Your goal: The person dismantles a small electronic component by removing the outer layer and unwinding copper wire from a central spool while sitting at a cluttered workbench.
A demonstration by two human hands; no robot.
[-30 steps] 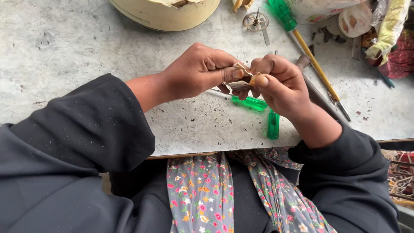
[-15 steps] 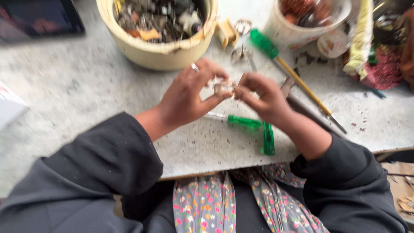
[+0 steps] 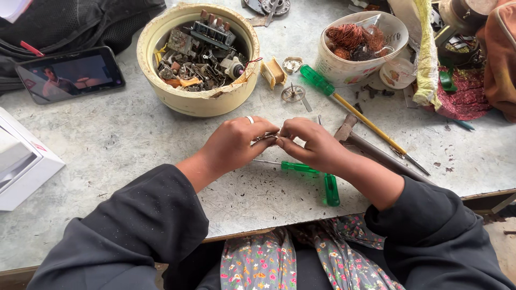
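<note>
My left hand [image 3: 236, 144] and my right hand [image 3: 310, 146] meet over the grey table [image 3: 118, 145], fingertips pinched together on a small metal part [image 3: 267, 138] between them. Most of that part is hidden by my fingers. A ring sits on my left hand. Under my right hand lie two small green-handled screwdrivers [image 3: 301, 168], one pointing left, the other [image 3: 331, 189] near the table's front edge.
A cream bowl [image 3: 198, 99] of scrap electrical parts stands behind my hands. A white tub of copper wire [image 3: 357, 43], a long green-and-yellow screwdriver [image 3: 355, 111], a hammer [image 3: 371, 150], a small gear [image 3: 293, 94], a phone [image 3: 70, 72] and a white box [image 3: 21, 166] surround them.
The camera has tilted up, bringing the bowl, phone and tub into view. My hands stay together on the small part, now lower in the picture.
</note>
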